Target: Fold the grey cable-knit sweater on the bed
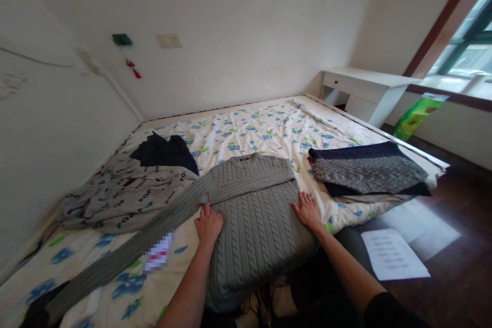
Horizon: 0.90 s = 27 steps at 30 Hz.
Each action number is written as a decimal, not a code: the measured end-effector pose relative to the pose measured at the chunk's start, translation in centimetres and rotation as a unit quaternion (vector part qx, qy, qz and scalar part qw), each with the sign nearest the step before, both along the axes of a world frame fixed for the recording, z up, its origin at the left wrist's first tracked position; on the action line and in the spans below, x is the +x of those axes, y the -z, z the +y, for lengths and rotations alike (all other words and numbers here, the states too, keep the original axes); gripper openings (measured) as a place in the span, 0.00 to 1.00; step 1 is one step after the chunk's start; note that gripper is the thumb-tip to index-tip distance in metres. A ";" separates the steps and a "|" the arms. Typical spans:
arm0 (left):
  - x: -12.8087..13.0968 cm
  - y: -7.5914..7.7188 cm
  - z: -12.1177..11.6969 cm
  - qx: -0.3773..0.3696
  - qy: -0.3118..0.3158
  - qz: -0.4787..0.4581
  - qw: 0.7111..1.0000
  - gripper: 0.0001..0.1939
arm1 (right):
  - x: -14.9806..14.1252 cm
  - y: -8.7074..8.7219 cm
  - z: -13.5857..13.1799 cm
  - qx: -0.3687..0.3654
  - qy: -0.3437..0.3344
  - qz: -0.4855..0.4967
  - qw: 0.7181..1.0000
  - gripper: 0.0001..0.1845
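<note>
Forearms [188,287] foremost, I'm apparently steadying a half-folded sweater [257,230], right hand [308,211] spreading its fingers, left hand [209,224] possibly pinching (I can't tell), the outstretched sleeve [126,251] seemingly needing crossing.

Sweater [257,236] neck tag [245,159] too small to read; white label [158,253] pixelated; window [471,64] cut by right edge

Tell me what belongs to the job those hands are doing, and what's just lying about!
Job, right now:
- grey cable-knit sweater
- left hand, touching it
- right hand, touching it

Seem just lying about:
- lettered grey clothing
- dark clothing
- folded knitwear
- printed sheet
</note>
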State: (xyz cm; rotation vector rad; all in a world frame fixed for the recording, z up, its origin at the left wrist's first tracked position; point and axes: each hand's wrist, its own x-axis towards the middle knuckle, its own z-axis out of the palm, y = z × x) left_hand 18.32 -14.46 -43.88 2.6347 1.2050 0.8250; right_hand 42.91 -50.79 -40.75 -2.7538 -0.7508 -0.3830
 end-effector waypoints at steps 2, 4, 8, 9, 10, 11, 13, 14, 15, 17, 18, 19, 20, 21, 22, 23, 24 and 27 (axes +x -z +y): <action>-0.1 -0.2 0.4 -0.014 0.007 -0.001 1.000 0.34 | 0.1 -0.4 -1.5 0.009 -0.014 0.004 1.000 0.41; -0.3 -0.1 0.7 -0.034 0.019 -0.016 0.999 0.33 | 0.2 -0.8 -2.9 0.042 -0.036 0.004 0.998 0.35; -2.3 1.5 1.0 -0.064 0.007 -0.116 0.991 0.34 | 0.5 -1.5 -5.3 0.162 -0.046 0.086 0.982 0.27; -3.1 2.1 1.1 -0.085 -0.012 -0.143 0.986 0.35 | 0.5 -1.5 -5.6 0.185 -0.043 0.131 0.973 0.26; -4.0 2.8 1.1 -0.117 -0.030 -0.167 0.979 0.36 | 0.5 -1.6 -5.9 0.202 -0.039 0.178 0.962 0.26; -4.9 3.4 1.2 -0.155 -0.038 -0.184 0.970 0.36 | 0.4 -1.6 -6.0 0.213 -0.040 0.221 0.951 0.26; -6.9 4.8 1.3 -0.229 -0.011 -0.201 0.952 0.31 | 0.3 -1.6 -6.1 0.217 -0.054 0.281 0.933 0.25; -8.0 5.4 1.3 -0.256 0.012 -0.204 0.945 0.26 | 0.3 -1.7 -6.1 0.210 -0.060 0.292 0.931 0.23; -9.0 6.0 1.2 -0.274 0.029 -0.205 0.939 0.20 | 0.4 -1.8 -6.2 0.196 -0.063 0.288 0.935 0.20; -10.9 7.0 0.8 -0.302 0.031 -0.211 0.929 0.13 | 0.7 -2.0 -6.4 0.159 -0.050 0.248 0.954 0.15; -11.8 7.3 0.5 -0.316 0.023 -0.217 0.923 0.13 | 0.9 -2.0 -6.5 0.142 -0.034 0.219 0.965 0.14; -12.6 7.6 0.1 -0.331 0.014 -0.223 0.917 0.15 | 1.1 -1.9 -6.6 0.127 -0.014 0.191 0.973 0.13; -13.3 7.8 -0.4 -0.346 0.010 -0.228 0.910 0.17 | 1.2 -1.8 -6.7 0.113 0.006 0.167 0.979 0.13; -13.9 8.0 -0.8 -0.361 0.009 -0.234 0.903 0.19 | 1.3 -1.6 -6.7 0.102 0.024 0.149 0.983 0.14; -14.6 8.1 -1.1 -0.372 0.009 -0.243 0.896 0.20 | 1.2 -1.3 -6.7 0.095 0.037 0.135 0.986 0.15; -15.4 8.3 -1.3 -0.380 0.005 -0.259 0.888 0.20 | 1.1 -1.0 -6.6 0.092 0.045 0.124 0.987 0.16; -16.3 8.4 -1.3 -0.388 -0.003 -0.282 0.877 0.20 | 0.9 -0.6 -6.4 0.095 0.049 0.116 0.987 0.18; -19.9 9.1 0.1 -0.412 -0.047 -0.386 0.824 0.17 | -0.1 0.4 -6.0 0.121 0.052 0.096 0.987 0.23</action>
